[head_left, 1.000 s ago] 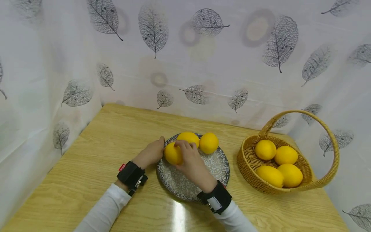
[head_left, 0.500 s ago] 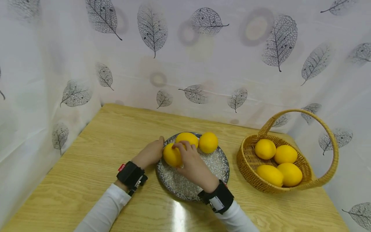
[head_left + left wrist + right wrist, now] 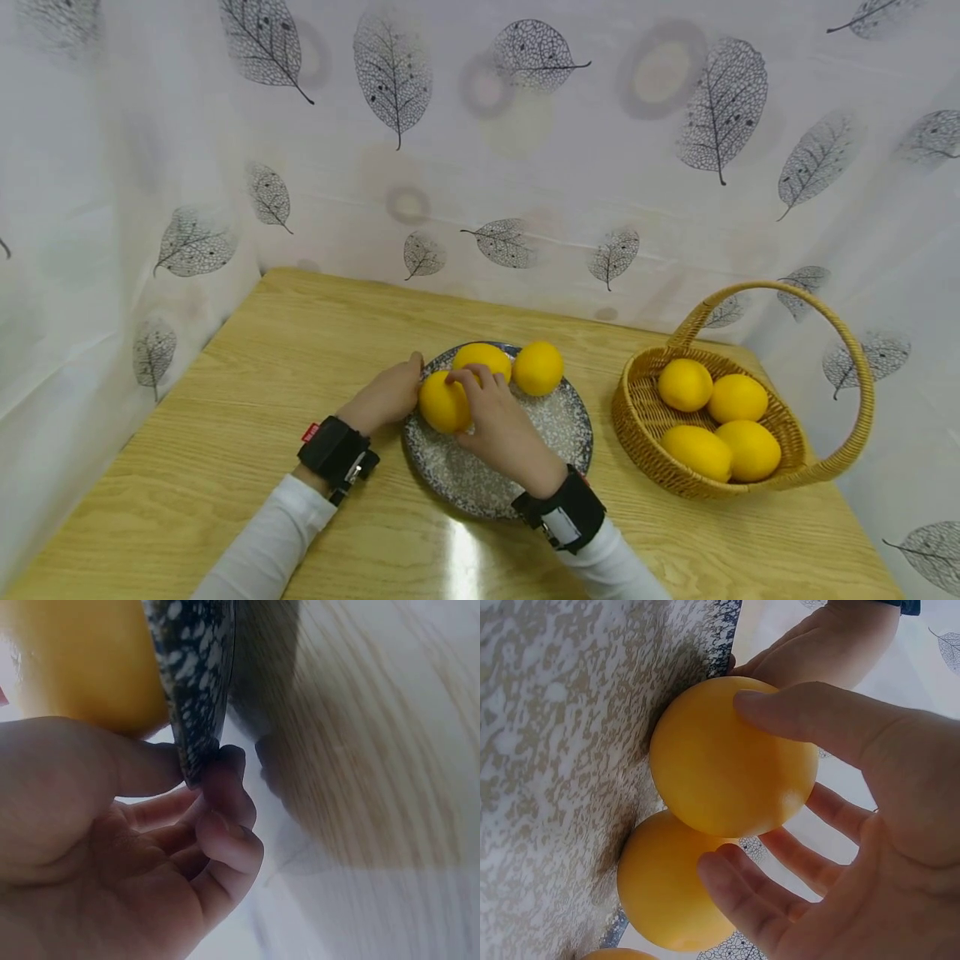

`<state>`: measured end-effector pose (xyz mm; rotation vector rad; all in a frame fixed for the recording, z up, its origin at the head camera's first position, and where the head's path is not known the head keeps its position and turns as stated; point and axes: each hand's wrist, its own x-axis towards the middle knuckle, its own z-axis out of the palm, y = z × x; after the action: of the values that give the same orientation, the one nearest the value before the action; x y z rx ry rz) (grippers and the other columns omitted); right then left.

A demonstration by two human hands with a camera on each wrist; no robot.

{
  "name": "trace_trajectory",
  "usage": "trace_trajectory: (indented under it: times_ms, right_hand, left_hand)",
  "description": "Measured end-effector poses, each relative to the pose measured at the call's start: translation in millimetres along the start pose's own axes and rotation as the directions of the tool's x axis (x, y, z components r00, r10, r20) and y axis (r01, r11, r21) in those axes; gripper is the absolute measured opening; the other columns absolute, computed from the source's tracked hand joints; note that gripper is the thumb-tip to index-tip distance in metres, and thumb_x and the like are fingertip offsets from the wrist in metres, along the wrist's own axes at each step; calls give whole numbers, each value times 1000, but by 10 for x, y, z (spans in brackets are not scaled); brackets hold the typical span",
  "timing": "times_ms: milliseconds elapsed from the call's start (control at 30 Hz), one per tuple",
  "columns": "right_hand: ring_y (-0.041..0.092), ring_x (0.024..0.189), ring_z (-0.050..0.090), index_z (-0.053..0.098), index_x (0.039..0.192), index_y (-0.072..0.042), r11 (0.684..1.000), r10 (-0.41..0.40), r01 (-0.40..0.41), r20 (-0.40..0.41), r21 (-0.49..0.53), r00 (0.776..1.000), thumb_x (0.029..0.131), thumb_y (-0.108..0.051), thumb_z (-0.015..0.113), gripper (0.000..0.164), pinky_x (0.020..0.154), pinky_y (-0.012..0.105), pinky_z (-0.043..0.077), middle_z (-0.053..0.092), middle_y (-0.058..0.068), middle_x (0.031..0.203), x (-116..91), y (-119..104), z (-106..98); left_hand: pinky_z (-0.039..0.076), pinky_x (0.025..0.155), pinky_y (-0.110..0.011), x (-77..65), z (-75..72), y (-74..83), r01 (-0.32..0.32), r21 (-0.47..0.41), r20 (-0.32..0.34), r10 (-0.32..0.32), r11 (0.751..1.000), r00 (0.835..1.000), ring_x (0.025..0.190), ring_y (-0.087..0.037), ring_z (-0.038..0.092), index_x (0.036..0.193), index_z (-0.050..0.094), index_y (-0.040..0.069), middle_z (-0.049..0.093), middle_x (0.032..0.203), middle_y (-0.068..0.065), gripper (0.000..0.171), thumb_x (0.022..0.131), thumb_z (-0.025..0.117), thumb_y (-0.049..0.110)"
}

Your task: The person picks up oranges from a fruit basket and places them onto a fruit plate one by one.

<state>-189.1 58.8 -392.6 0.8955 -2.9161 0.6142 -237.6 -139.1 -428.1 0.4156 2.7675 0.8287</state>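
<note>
My left hand (image 3: pixel 386 396) pinches the left rim of a round speckled plate (image 3: pixel 487 475); in the left wrist view its thumb lies over the rim (image 3: pixel 191 697) and its curled fingers under it. Three yellow lemons are at the plate's far side. My right hand (image 3: pixel 502 429) holds the left one, a lemon (image 3: pixel 441 404), close beside my left hand. In the right wrist view the thumb lies across this lemon (image 3: pixel 720 765), with fingertips partly hidden behind it. A second lemon (image 3: pixel 480 357) sits just behind it, and a third lemon (image 3: pixel 538 368) is at the back right.
A wicker basket (image 3: pixel 637 442) with a tall arched handle (image 3: pixel 866 400) stands right of the plate, holding several lemons (image 3: pixel 738 398). Both stand on a wooden table (image 3: pixel 322 333). A curtain with a leaf print (image 3: pixel 480 167) hangs behind the table and along its sides.
My right thumb has slid from under the lemon's front toward its right side. The lemon has shifted slightly left and nearer me. My left hand stays at the plate's rim.
</note>
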Motion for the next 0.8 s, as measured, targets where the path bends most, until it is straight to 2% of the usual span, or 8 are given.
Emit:
trace_trajectory:
  times_ms: [167, 467, 667, 800]
  right_hand:
    - [32, 110, 52, 50, 136, -12, 1000, -9, 9, -4, -4, 1000, 79, -12, 87, 69, 87, 41, 53, 51, 15, 139, -5, -1, -22]
    - [33, 119, 52, 48, 141, -14, 1000, -6, 5, 16, 19, 1000, 79, -12, 87, 74, 94, 42, 53, 50, 14, 142, -23, 0, -69]
    - [32, 121, 52, 49, 145, -17, 1000, 6, -6, 19, 17, 1000, 79, -13, 87, 76, 94, 42, 54, 50, 12, 144, -30, 7, -74]
    - [33, 124, 52, 48, 146, -18, 1000, 9, -9, 27, 4, 1000, 80, -15, 87, 77, 96, 43, 54, 49, 12, 145, -28, 3, -80]
  left_hand:
    - [51, 104, -51, 15, -12, -37, -9, -22, 9, 9, 1000, 1000, 122, -39, 63, 141, 40, -12, 62, 132, -32, 40, 106, 38, 6]
    - [55, 90, -46, 21, -39, -52, -8, -41, 24, 9, 999, 1000, 101, -29, 66, 131, 45, -8, 67, 117, -26, 28, 106, 40, 6]
    - [56, 85, -44, 36, -28, -54, -12, -32, 22, 12, 999, 1000, 98, -29, 66, 130, 46, -8, 67, 115, -26, 27, 107, 42, 6]
    - [56, 88, -45, 51, -29, -56, -7, -23, 25, 8, 1000, 1000, 99, -29, 67, 130, 47, -8, 67, 116, -26, 28, 106, 43, 7]
